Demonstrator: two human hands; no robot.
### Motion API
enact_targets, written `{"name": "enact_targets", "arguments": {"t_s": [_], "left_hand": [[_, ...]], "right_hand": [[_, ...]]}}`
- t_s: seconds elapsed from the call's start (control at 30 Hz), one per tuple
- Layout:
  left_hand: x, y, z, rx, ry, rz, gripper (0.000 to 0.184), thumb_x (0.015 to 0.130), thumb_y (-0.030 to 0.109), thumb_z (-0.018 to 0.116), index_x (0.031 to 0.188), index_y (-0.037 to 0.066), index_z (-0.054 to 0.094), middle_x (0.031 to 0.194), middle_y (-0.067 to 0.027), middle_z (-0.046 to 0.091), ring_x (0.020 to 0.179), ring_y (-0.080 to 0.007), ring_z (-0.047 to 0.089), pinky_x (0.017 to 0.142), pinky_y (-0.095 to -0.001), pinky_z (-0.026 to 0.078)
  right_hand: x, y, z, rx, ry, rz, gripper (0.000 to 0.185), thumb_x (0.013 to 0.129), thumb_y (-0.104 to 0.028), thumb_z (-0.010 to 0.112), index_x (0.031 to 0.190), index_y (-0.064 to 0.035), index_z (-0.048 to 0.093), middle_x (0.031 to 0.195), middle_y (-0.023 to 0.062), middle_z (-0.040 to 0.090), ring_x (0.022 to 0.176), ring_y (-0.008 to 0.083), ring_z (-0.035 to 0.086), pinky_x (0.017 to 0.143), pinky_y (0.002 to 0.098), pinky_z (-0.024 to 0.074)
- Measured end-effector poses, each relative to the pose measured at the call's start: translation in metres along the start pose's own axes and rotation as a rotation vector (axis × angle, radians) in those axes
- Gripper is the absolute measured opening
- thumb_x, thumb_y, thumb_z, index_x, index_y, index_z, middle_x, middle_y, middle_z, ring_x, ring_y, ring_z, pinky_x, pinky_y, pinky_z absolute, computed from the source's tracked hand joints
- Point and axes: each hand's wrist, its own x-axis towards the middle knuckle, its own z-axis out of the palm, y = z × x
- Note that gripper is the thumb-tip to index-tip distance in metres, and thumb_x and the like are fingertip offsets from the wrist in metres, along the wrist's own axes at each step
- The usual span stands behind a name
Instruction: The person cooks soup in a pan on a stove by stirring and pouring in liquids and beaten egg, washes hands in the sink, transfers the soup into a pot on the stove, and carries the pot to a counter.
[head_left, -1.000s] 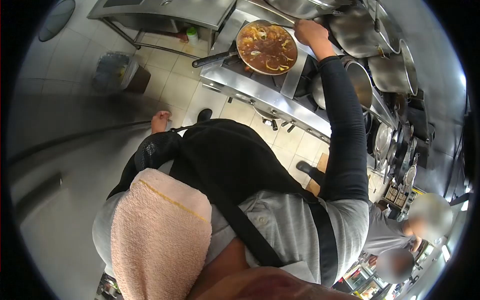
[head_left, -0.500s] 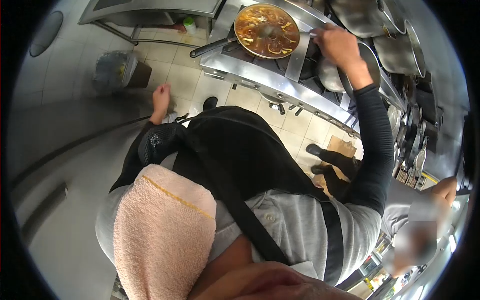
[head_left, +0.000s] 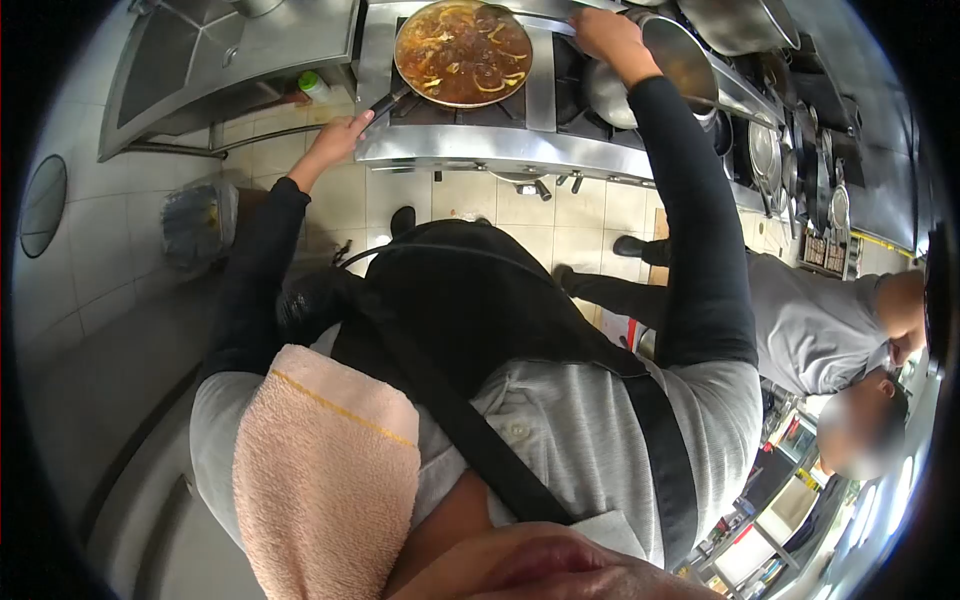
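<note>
A frying pan [head_left: 398, 62] sits on the stove, filled with bubbling reddish-brown broth [head_left: 462, 52] and pale yellow strips. Its black handle [head_left: 386, 103] points down and left, and the fingers of my left hand [head_left: 345, 137] are wrapped round it. My right hand [head_left: 608, 40] is closed on the end of a long-handled utensil [head_left: 545, 17], which reaches over the pan's far right rim. The utensil's working end cannot be made out in the broth.
A large metal pot [head_left: 680, 62] stands on the stove [head_left: 460, 142] right of the pan. A steel sink counter [head_left: 285, 50] is at left, above a lined bin [head_left: 198, 225]. Ladles and strainers [head_left: 765, 155] hang at right. Another person [head_left: 815, 320] stands close by on the right.
My left hand has risen from beside my body and taken hold of the pan handle. My view has shifted. The utensil end, a blurred round shape mid-broth before, is no longer visible there.
</note>
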Motion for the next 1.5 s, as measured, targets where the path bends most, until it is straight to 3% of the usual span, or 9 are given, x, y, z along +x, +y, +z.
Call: {"name": "enact_targets", "arguments": {"t_s": [0.2,0.27,0.33,0.4,0.5,0.7,0.9,1.0,1.5], "left_hand": [[0.007,-0.006,-0.012,-0.016,-0.056,0.07,0.07,0.093,0.066,0.048,0.079,-0.001,0.062,0.055,-0.0049,0.048,0.049,-0.0148,0.049,0.051,-0.0324,0.041],[0.043,-0.053,-0.002,0.078,-0.006,0.339,0.07,0.093,0.067,0.048,0.078,0.0,0.061,0.054,-0.0032,0.045,0.05,-0.0142,0.047,0.051,-0.0316,0.039],[0.045,-0.06,-0.004,0.071,-0.025,0.331,0.069,0.092,0.067,0.048,0.078,0.001,0.061,0.054,-0.0021,0.044,0.05,-0.0136,0.046,0.05,-0.0311,0.038],[0.015,-0.013,-0.021,-0.033,-0.105,0.053,0.068,0.092,0.067,0.048,0.079,0.002,0.061,0.054,-0.0016,0.042,0.05,-0.013,0.046,0.05,-0.0307,0.037],[0.018,-0.016,-0.024,0.015,-0.105,0.086,0.066,0.093,0.067,0.047,0.079,0.004,0.062,0.054,-0.0011,0.043,0.05,-0.0117,0.046,0.049,-0.029,0.036],[0.012,-0.007,-0.03,-0.03,-0.131,0.007,0.068,0.096,0.065,0.041,0.08,0.003,0.063,0.056,-0.0027,0.05,0.051,-0.0136,0.051,0.052,-0.0286,0.041],[0.024,-0.06,-0.02,-0.14,0.317,0.279,0.06,0.098,0.058,0.041,0.106,0.006,0.07,0.077,-0.0115,0.065,0.067,-0.018,0.063,0.068,-0.0319,0.05],[0.018,-0.081,-0.024,-0.199,0.412,0.165,0.057,0.098,0.055,0.045,0.109,0.005,0.07,0.083,-0.0124,0.067,0.075,-0.0168,0.064,0.071,-0.0302,0.05],[-0.039,-0.121,0.022,-0.547,0.597,0.034,0.032,0.1,0.034,0.056,0.095,0.003,0.063,0.075,0.0009,0.055,0.068,-0.0084,0.05,0.065,-0.0263,0.043]], "right_hand": [[-0.076,0.006,0.047,0.125,-0.084,0.121,0.028,0.095,-0.026,0.049,0.103,-0.0093,0.07,0.102,0.0224,0.068,0.098,0.0422,0.065,0.083,0.0516,0.0526],[-0.106,-0.01,0.045,0.188,-0.12,0.122,0.026,0.093,-0.023,0.05,0.103,-0.0085,0.07,0.1,0.0228,0.069,0.096,0.0417,0.066,0.081,0.0512,0.0531],[-0.13,-0.025,0.035,0.281,-0.111,0.061,0.026,0.09,-0.019,0.052,0.106,-0.0076,0.068,0.097,0.0231,0.069,0.093,0.0416,0.067,0.082,0.0504,0.0538],[-0.149,-0.033,0.016,0.268,-0.038,0.116,0.025,0.091,-0.021,0.052,0.108,-0.0129,0.068,0.095,0.0215,0.07,0.09,0.0405,0.068,0.079,0.0508,0.0542],[-0.154,-0.026,-0.009,0.209,0.012,0.101,0.024,0.095,-0.024,0.051,0.112,-0.0247,0.067,0.093,0.0187,0.07,0.088,0.039,0.068,0.073,0.0508,0.0545],[-0.142,-0.056,-0.071,0.23,-0.013,-0.129,0.027,0.098,-0.031,0.052,0.113,-0.0153,0.067,0.097,0.0172,0.07,0.092,0.0386,0.066,0.078,0.0489,0.0526],[-0.129,-0.058,-0.052,0.177,-0.147,-0.136,0.027,0.098,-0.03,0.052,0.114,-0.0171,0.068,0.099,0.0165,0.07,0.093,0.0378,0.066,0.08,0.0479,0.0533],[-0.127,-0.039,-0.051,0.102,-0.143,-0.133,0.028,0.097,-0.032,0.052,0.114,-0.0188,0.069,0.1,0.0159,0.07,0.095,0.0363,0.067,0.081,0.0471,0.0536],[-0.104,0.011,-0.057,0.007,0.047,-0.037,0.028,0.098,-0.035,0.049,0.114,-0.0256,0.07,0.1,0.0142,0.071,0.093,0.0343,0.069,0.08,0.0458,0.055]]}}
